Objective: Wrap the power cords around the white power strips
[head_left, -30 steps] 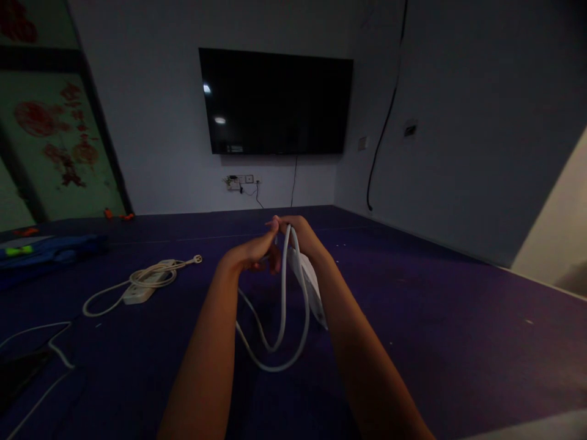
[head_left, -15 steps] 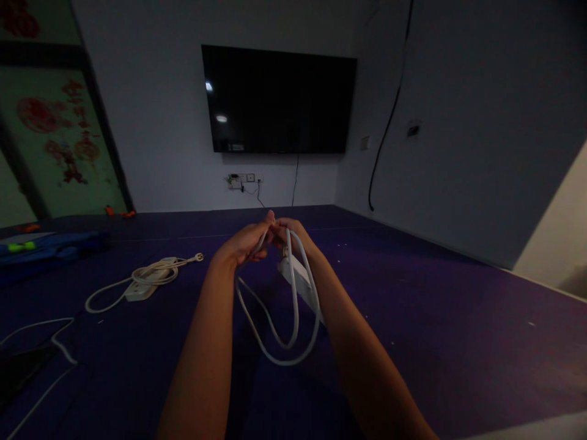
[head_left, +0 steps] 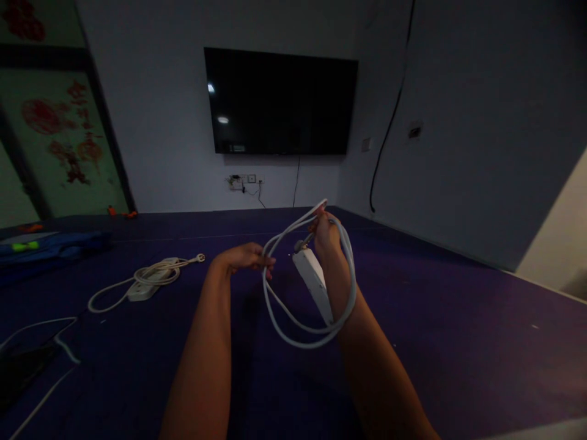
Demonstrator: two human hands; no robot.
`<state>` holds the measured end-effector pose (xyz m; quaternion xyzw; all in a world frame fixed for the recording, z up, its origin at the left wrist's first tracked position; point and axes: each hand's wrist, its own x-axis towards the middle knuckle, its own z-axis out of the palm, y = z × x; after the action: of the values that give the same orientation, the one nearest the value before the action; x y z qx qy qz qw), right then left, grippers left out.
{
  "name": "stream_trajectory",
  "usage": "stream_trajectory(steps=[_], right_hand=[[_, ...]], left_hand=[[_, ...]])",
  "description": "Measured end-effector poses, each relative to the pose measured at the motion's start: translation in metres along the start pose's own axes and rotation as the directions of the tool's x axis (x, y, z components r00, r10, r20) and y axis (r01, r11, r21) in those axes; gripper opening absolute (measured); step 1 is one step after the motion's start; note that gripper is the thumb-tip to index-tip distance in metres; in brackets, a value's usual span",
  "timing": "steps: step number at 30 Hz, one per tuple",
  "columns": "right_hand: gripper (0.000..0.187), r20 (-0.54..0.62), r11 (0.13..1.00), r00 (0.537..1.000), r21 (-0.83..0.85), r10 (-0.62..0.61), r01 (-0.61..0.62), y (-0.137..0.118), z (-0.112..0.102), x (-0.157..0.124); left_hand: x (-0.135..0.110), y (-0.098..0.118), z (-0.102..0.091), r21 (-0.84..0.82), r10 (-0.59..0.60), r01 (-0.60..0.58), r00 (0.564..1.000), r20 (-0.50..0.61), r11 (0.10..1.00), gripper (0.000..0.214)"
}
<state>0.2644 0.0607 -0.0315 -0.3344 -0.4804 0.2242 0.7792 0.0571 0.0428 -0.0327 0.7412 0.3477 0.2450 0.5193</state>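
A white power cord (head_left: pixel 300 343) hangs in loose loops between my hands and around my right forearm. My right hand (head_left: pixel 326 231) is closed on the top of the loops, with a bend of cord sticking up above its fingers. On the left side of the loops, my left hand (head_left: pixel 250 256) pinches the cord between its fingers. Below my right hand a white power strip (head_left: pixel 314 282) slants down, partly hidden behind my right forearm. Its cord end points up toward my right hand.
A second power strip (head_left: pixel 145 289) with coiled cord and plug lies on the purple surface (head_left: pixel 440 330) at left. Near it are blue cloth (head_left: pixel 76 245) and a dark device (head_left: pixel 22 373) with white cable. A television (head_left: pixel 282 104) hangs on the far wall.
My hands have come apart from each other. The right hand moved right and slightly up with the cord, the left slightly down. The loops spread wider and shifted right.
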Motion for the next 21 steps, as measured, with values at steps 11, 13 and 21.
stream_trajectory(steps=[11,13,21], right_hand=[[0.029,-0.412,0.988,0.905,-0.06,0.107,-0.144,0.016,-0.069,0.04],[0.026,-0.49,0.987,0.863,-0.027,0.125,-0.158,0.023,-0.081,0.042],[0.015,-0.617,0.982,0.769,0.043,0.17,-0.182,0.044,-0.083,0.044]], left_hand=[[-0.039,0.026,-0.04,-0.46,-0.047,-0.634,0.556,-0.83,0.622,0.032],[-0.048,0.024,-0.048,-0.414,-0.106,-0.734,0.429,-0.897,0.539,0.036],[-0.055,0.005,-0.067,-0.329,-0.286,-0.92,0.263,-0.921,0.213,0.036]])
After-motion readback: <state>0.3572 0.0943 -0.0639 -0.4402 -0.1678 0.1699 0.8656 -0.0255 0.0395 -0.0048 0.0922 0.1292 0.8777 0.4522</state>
